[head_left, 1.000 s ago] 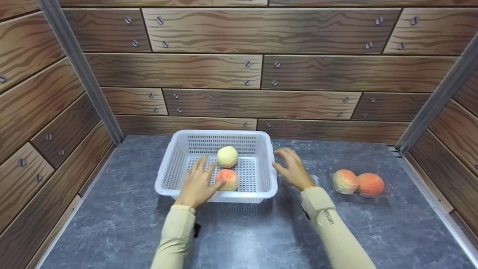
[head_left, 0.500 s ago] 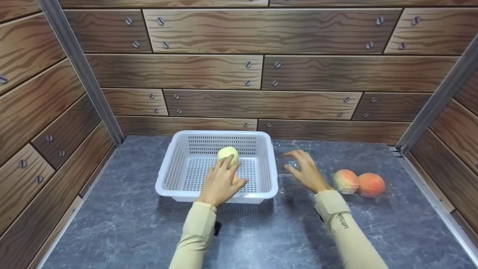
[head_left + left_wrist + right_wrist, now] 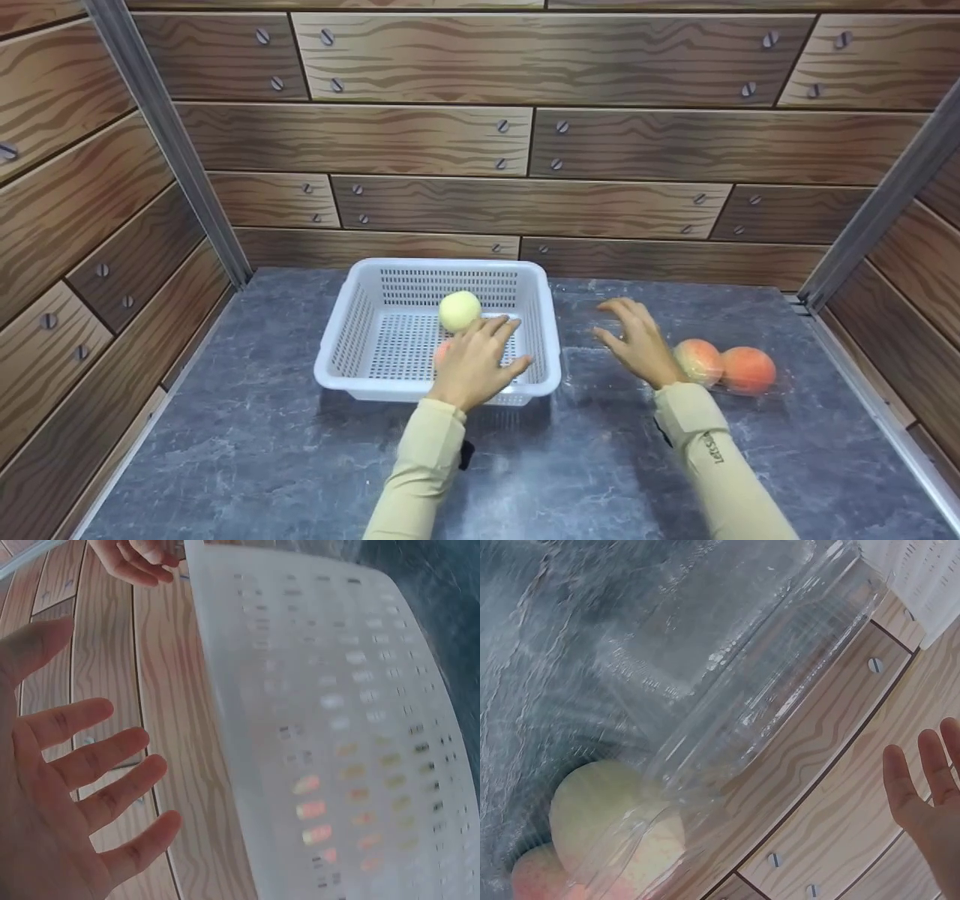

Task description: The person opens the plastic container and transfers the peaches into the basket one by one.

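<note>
My left hand (image 3: 480, 364) hovers over the front rim of a white slotted plastic basket (image 3: 341, 330), its fingers spread and holding nothing. In the basket lie a pale yellow peach (image 3: 459, 310) and a reddish peach (image 3: 442, 351), the latter mostly hidden by that hand. To the right of the basket, my right hand (image 3: 641, 345) is raised with loosely bent fingers and nothing in them. Beyond its wrist, two red-and-yellow peaches (image 3: 748, 370) sit side by side in a clear plastic clamshell box (image 3: 780, 645). The box's see-through edges are hard to trace in the head view.
A dark grey marbled tabletop (image 3: 225, 450) lies under everything. Wood-plank-patterned walls (image 3: 420, 135) stand at the back and both sides, with grey metal strips (image 3: 172, 142) in the corners.
My left hand has moved right across the basket's front, uncovering its left part and covering most of the reddish peach. My right hand has drawn away from the basket's right rim toward the boxed peaches.
</note>
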Demonstrator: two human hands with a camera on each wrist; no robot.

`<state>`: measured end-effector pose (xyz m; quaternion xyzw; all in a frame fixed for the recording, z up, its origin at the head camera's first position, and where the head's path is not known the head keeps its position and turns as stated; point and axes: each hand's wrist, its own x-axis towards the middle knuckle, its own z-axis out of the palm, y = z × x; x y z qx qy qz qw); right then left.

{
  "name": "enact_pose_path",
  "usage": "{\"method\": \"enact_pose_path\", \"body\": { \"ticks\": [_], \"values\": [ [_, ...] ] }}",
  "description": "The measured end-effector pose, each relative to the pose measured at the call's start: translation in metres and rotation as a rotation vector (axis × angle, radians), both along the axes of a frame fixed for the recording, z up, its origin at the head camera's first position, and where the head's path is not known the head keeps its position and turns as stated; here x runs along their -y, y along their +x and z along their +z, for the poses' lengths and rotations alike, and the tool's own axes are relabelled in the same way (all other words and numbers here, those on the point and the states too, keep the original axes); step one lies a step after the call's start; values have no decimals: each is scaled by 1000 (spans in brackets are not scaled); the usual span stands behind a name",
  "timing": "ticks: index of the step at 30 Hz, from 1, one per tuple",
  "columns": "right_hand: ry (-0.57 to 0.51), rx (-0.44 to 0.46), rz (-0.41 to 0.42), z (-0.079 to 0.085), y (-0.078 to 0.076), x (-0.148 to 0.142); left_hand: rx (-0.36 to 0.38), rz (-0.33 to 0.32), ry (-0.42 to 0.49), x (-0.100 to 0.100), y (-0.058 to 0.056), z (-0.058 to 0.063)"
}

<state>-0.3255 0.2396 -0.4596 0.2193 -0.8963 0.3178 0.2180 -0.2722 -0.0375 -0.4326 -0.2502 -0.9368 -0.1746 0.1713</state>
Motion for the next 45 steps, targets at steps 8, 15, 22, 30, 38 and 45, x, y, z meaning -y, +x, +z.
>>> {"method": "enact_pose_path", "body": {
  "ticks": [8, 15, 22, 30, 38, 45],
  "values": [
    [2, 25, -32, -3, 3, -18, 25, -29, -24, -15, 0, -2],
    [-4, 15, -50, -8, 5, -28, 22, -54, -29, -26, 0, -1],
    [1, 20, -62, -11, 8, -34, 0, -64, -74, -40, 5, 2],
    [-15, -44, -58, -13, 10, -47, -32, -112, -107, -55, 8, 2],
    [15, -1, -157, -16, 20, -63, -5, -126, -157, -66, 10, -2],
    [-6, -29, -142, -26, 22, -72, -21, -158, -203, -81, 14, -7]
  ]
}}
